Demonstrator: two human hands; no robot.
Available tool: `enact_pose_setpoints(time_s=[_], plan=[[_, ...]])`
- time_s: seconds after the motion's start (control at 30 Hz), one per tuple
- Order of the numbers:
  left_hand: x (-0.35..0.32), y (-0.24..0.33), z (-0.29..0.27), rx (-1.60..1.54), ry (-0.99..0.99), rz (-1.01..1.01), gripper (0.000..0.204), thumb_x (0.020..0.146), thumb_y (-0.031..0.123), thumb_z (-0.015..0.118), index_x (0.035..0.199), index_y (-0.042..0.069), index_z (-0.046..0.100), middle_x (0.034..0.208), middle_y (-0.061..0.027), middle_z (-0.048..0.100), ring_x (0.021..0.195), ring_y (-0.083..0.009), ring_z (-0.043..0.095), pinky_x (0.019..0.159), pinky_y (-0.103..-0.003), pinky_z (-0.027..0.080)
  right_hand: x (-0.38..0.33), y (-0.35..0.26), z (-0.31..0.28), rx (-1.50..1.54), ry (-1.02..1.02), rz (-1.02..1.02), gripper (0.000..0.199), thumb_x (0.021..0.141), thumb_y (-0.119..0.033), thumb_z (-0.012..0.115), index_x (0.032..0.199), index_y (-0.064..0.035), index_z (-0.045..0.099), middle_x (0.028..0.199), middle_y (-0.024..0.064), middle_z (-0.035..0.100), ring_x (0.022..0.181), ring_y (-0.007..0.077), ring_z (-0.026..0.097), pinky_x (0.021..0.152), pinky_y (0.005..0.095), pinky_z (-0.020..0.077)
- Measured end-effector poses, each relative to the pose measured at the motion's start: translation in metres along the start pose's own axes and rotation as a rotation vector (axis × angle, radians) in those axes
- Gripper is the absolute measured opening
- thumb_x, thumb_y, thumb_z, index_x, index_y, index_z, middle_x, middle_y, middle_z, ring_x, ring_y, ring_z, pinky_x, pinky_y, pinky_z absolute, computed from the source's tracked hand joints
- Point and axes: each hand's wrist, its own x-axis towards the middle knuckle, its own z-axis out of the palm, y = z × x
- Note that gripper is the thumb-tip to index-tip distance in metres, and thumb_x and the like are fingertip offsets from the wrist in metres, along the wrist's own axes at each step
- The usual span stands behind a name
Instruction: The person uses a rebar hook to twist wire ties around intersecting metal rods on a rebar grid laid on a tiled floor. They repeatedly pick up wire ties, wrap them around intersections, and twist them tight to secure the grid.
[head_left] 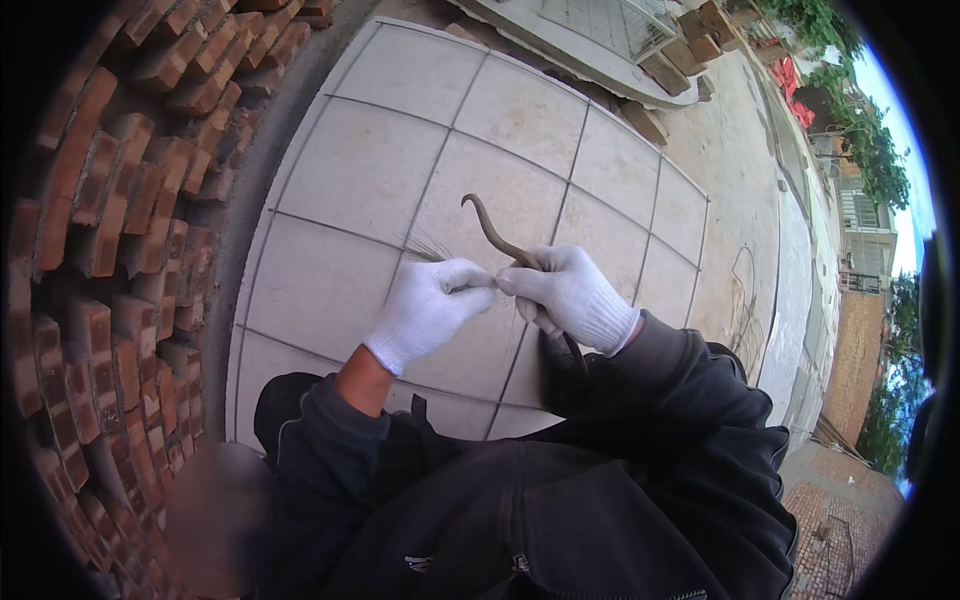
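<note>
My left hand (428, 308), in a white knit glove, is closed around a small bundle of thin wires (428, 250) whose loose ends fan out past the knuckles. In my right hand (580, 298), also gloved in white, sits a hooked metal rod (490, 232). Its curved tip points up and left, and its lower end comes out below the palm. The fingertips of both hands meet at the middle; whether a wire runs between them is too small to tell. Beneath them lies a grid of thin metal bars (452, 128) over a pale slab (365, 160).
Stacked red bricks (150, 220) rise along the left side. Beyond the slab's far edge are another pale slab (560, 50), a wire rack (610, 25) and loose bricks (665, 75). Thin loose wire (742, 300) lies on the ground to the right.
</note>
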Motion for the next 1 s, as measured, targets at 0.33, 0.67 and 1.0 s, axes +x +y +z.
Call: enact_pose_setpoints(time_s=[0.33,0.67,1.0], plan=[[0.008,-0.01,0.009,-0.027,-0.008,-0.05,0.021,0.1,0.01,0.078,0.114,-0.005,0.082,0.096,-0.0081,0.083,0.091,-0.0093,0.074,0.083,-0.029,0.059,0.002,0.007,-0.012,-0.053,-0.014,0.054,0.029,0.108,-0.026,0.073,0.109,0.0023,0.076,0.071,0.0026,0.068,0.05,0.0084,0.058,0.045,0.0257,0.046],[0.011,-0.009,0.011,0.003,0.008,-0.051,0.022,0.099,0.011,0.08,0.114,-0.005,0.081,0.098,-0.008,0.082,0.094,-0.0115,0.074,0.086,-0.029,0.059,0.001,-0.001,-0.014,0.201,0.013,0.129,0.023,0.103,-0.02,0.074,0.105,0.0032,0.076,0.073,0.0059,0.072,0.051,0.0084,0.058,0.045,0.0237,0.0426],[0.009,0.003,0.013,-0.283,-0.081,-0.211,0.022,0.102,0.014,0.078,0.118,0.0,0.083,0.091,-0.0041,0.081,0.063,-0.0021,0.051,0.057,-0.023,0.04,0.01,0.003,-0.027,0.521,-0.027,0.186,0.018,0.099,-0.015,0.073,0.089,0.0006,0.072,0.072,0.0081,0.068,0.049,0.0111,0.053,0.042,0.0244,0.037]])
